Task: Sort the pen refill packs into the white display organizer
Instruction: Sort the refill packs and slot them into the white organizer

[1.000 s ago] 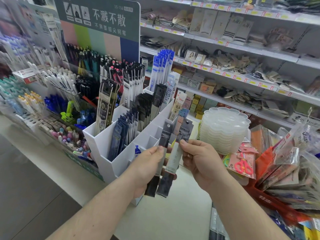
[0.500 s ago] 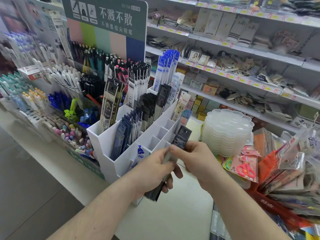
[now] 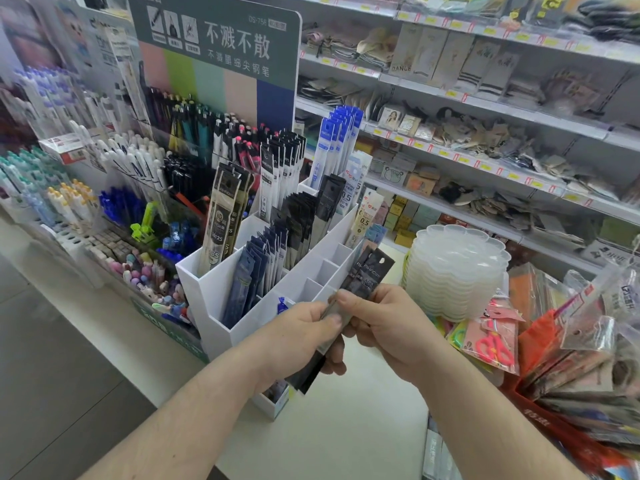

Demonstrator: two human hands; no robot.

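Note:
Both hands hold a small stack of black refill packs (image 3: 367,271) just in front of the white display organizer (image 3: 214,292). My left hand (image 3: 298,341) grips the stack's lower half; my right hand (image 3: 384,323) pinches it higher up, thumb on top. The packs' black header sticks up over the organizer's near right compartments. Dark blue packs (image 3: 252,271), black packs (image 3: 298,223), tall grey packs (image 3: 221,209) and blue-white packs (image 3: 336,147) stand in other compartments. The near front compartments look mostly bare, except for one small blue item (image 3: 282,304).
A stack of clear plastic trays (image 3: 457,268) stands right of the organizer. A red basket (image 3: 540,410) of bagged goods and pink scissors packs (image 3: 491,344) lie at the right. Pen displays (image 3: 114,188) fill the left; store shelves (image 3: 485,140) run behind. White counter lies below my hands.
The two packs, held side by side a second ago, have been brought together into one stack. Both hands and the stack sit slightly nearer the organizer's right compartments.

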